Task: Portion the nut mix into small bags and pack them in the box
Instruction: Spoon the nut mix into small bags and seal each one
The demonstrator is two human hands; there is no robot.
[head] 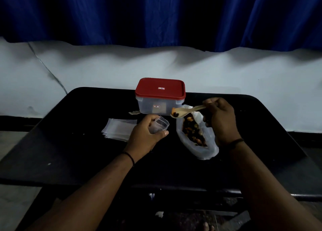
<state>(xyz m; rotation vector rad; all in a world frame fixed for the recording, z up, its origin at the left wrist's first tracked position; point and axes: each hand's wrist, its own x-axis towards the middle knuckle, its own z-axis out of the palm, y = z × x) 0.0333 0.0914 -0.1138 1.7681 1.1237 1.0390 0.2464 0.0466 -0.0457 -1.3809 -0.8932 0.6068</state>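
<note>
My left hand [146, 135] grips a small clear bag [160, 126], holding its mouth open towards the right. My right hand [220, 119] holds a pale wooden spoon [186, 111] loaded with a few nuts, its bowl just right of and above the small bag's mouth. Below the spoon lies a large open plastic bag of nut mix [195, 133] on the black table [78, 161]. A clear plastic box with a red lid [160, 95] stands shut at the table's far edge, behind both hands.
A stack of flat empty small bags [118, 128] lies left of my left hand. A thin scrap [134, 112] sits by the box's left corner. White wall and blue curtain rise behind the table. The table's front edge is near my forearms.
</note>
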